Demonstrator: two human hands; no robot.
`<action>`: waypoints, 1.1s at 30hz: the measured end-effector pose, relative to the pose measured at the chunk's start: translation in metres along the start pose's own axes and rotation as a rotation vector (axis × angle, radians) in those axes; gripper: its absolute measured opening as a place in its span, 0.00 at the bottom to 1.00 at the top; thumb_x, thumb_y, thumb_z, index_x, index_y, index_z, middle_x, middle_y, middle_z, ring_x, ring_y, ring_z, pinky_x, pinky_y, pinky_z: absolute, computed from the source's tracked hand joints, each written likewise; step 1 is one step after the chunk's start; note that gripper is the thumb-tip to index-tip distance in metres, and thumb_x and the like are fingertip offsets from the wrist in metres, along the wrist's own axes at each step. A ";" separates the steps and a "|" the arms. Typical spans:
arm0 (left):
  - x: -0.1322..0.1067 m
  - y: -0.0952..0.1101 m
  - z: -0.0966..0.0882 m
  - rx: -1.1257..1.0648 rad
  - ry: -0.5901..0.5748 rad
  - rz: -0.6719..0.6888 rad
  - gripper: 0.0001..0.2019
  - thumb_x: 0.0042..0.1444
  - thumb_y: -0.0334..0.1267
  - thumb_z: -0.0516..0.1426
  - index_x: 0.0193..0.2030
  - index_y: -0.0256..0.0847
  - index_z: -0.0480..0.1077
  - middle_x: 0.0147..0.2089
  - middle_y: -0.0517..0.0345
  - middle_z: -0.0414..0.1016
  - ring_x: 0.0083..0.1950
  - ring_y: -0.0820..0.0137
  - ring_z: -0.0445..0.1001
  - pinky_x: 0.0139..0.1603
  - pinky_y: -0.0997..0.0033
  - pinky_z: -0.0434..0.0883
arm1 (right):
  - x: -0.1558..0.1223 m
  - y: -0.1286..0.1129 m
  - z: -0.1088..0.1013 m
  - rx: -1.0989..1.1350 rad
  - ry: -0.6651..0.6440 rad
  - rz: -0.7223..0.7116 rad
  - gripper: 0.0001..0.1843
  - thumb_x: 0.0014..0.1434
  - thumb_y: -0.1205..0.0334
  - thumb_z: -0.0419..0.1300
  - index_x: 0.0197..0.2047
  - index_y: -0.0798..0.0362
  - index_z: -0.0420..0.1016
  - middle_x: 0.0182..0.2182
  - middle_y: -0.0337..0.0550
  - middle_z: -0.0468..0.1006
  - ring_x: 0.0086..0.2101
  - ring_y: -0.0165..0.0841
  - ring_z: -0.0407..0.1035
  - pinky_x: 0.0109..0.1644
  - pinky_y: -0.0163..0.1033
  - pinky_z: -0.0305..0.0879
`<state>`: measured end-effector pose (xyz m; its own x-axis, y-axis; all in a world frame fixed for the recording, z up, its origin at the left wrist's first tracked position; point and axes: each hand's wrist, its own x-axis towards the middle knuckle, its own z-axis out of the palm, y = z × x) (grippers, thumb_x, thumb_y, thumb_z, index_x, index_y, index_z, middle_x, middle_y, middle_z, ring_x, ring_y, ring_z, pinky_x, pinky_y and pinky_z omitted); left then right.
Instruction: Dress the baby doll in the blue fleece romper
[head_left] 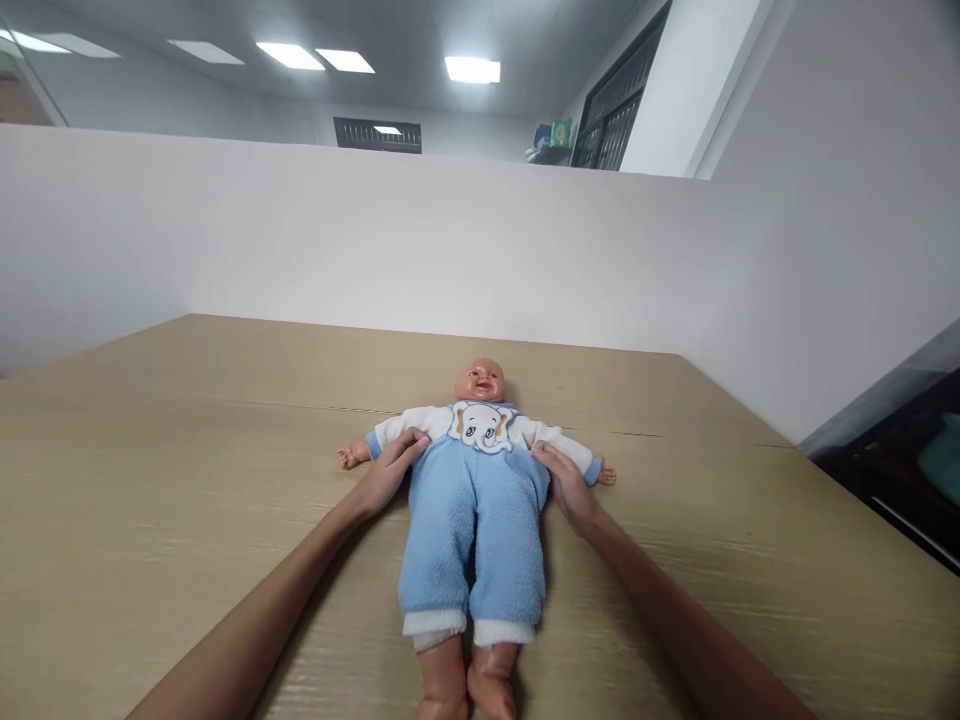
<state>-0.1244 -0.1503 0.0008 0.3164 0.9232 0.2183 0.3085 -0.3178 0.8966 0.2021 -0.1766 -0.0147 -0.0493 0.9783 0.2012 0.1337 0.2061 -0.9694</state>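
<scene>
A baby doll (480, 500) lies face up on the wooden table (225, 440), head away from me and bare feet toward me. Its fleecy outfit has light blue trousers, white sleeves with blue cuffs and an elephant patch (481, 427) on the chest. Against the doll's side at left, my left hand (390, 468) is closed on the outfit just under the arm. On the opposite side my right hand (566, 482) grips the waist below the other sleeve, thumb on top. Some fingers of both hands are hidden along the doll's sides. The doll's arms stretch outward, apart from the tabletop's edges.
A white partition wall (375, 240) rises behind the table's far edge, and another wall (825, 220) stands at the right. Beyond the table's right edge is a dark area with a greenish object (941, 455), partly cut off. Ceiling lights (472, 70) shine above.
</scene>
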 end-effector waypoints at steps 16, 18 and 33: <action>0.012 0.017 0.014 0.388 0.362 0.171 0.11 0.73 0.46 0.52 0.50 0.43 0.70 0.48 0.52 0.75 0.47 0.60 0.72 0.52 0.60 0.69 | -0.021 -0.002 -0.068 -0.870 0.186 -0.375 0.22 0.67 0.51 0.61 0.62 0.46 0.74 0.58 0.56 0.76 0.59 0.55 0.67 0.66 0.60 0.60; 0.019 0.038 0.022 0.435 0.341 0.242 0.10 0.73 0.45 0.53 0.52 0.44 0.71 0.51 0.51 0.75 0.52 0.59 0.72 0.57 0.57 0.69 | -0.019 0.006 -0.087 -0.931 0.158 -0.362 0.31 0.63 0.48 0.65 0.67 0.46 0.70 0.61 0.55 0.75 0.60 0.56 0.67 0.67 0.60 0.60; 0.108 0.084 0.115 0.712 -0.291 0.552 0.26 0.52 0.47 0.71 0.56 0.44 0.73 0.54 0.44 0.75 0.55 0.49 0.71 0.59 0.49 0.66 | -0.036 -0.041 -0.054 -0.313 0.183 -0.082 0.28 0.60 0.42 0.72 0.59 0.45 0.77 0.56 0.48 0.82 0.55 0.47 0.76 0.61 0.50 0.71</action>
<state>0.0388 -0.1021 0.0549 0.7627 0.5432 0.3510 0.4929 -0.8396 0.2283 0.2520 -0.2193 0.0250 0.1013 0.9400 0.3259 0.4347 0.2528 -0.8644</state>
